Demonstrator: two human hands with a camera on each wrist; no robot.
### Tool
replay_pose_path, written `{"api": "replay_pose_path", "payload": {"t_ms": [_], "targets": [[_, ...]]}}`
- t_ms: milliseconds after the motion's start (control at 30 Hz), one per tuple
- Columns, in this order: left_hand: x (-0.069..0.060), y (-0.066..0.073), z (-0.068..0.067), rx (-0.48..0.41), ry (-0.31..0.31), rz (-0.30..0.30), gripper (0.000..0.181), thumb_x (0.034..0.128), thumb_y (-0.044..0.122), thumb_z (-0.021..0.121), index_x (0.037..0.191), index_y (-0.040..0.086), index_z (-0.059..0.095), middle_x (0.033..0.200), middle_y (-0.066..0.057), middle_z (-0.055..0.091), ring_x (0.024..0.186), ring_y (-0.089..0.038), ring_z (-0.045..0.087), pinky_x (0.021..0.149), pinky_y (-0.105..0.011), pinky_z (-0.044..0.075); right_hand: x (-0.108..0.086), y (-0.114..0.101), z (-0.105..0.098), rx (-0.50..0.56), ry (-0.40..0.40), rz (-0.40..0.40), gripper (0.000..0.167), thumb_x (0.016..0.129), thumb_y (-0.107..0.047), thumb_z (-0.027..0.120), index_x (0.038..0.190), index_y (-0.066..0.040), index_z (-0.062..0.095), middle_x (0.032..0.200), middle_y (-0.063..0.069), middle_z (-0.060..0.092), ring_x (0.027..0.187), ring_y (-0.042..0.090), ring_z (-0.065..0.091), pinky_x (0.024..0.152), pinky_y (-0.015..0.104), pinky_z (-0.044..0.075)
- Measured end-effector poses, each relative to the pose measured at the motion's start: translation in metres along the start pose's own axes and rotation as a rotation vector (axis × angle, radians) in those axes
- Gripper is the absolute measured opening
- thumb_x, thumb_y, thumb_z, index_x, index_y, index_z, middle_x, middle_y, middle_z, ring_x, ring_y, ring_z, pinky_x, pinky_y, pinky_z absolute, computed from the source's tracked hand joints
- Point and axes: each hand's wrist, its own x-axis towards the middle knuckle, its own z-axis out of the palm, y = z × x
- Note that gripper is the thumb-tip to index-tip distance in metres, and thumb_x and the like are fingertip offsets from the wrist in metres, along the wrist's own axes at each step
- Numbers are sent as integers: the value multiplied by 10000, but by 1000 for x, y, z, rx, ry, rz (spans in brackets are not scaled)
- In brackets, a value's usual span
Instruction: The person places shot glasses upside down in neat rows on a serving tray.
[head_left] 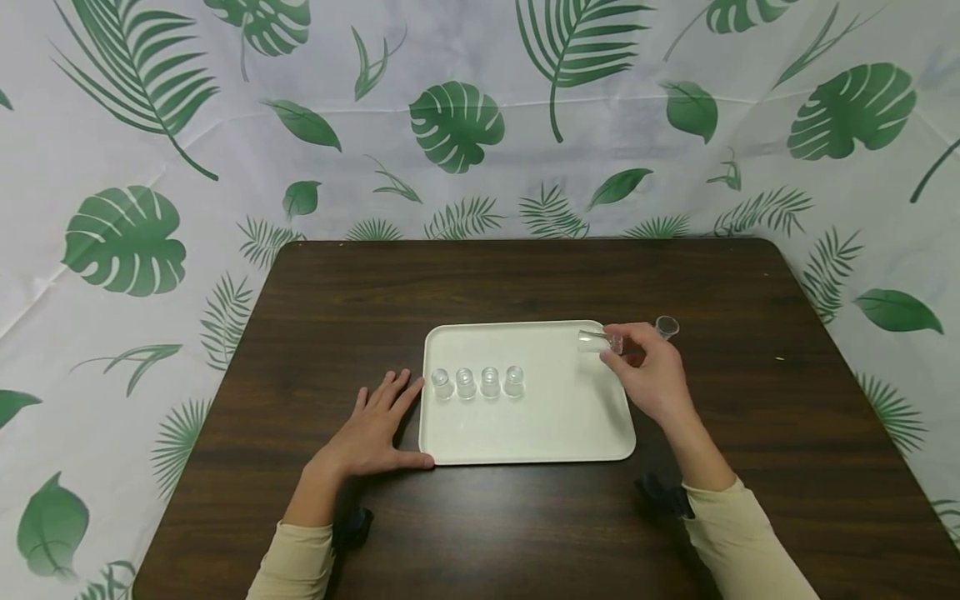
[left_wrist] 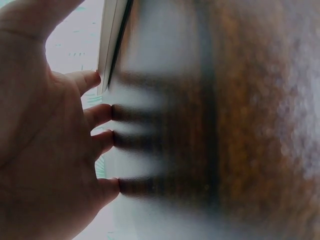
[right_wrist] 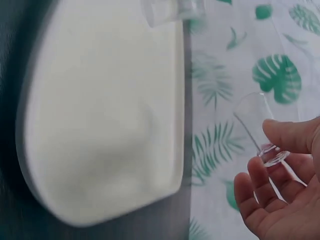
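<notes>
My right hand (head_left: 651, 371) pinches a clear shot glass (head_left: 594, 341) near its thick base, between thumb and fingers. The glass lies tilted on its side in the air over the tray's right part, mouth to the left. In the right wrist view the thumb and fingertips hold the base of this glass (right_wrist: 255, 125). Several like glasses (head_left: 490, 382) stand in a row on the left half of the white tray (head_left: 555, 433), seemingly rim down. My left hand (head_left: 371, 433) rests on the table with fingers spread, thumb and forefinger touching the tray's left edge.
Another clear glass (head_left: 667, 326) stands on the dark wooden table (head_left: 525, 533) just behind my right hand, right of the tray. A leaf-patterned cloth (head_left: 457, 125) hangs behind the table.
</notes>
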Motion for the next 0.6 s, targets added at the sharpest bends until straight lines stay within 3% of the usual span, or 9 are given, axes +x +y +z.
{"api": "replay_pose_path", "payload": {"t_ms": [167,600], "targets": [[-1,0,1,-12,22,11,1169,704,708,729,1582,144,200,1617,-166,156,1478,-394,87,1097,-692,66,-2,-8,18,-27,-70,-52,370,825,-7,767,1186,-51,697,1044,90,661,866,248,600,758,456,529],[0,0,0,-9,-2,-6,1174,703,727,715,1588,174,176,1627,-145,127,1486,-370,59,1107,-678,48,-12,-16,58,-80,-143,-190,371,793,-11,786,1150,-77,713,1049,49,696,910,209,595,792,413,514]]}}
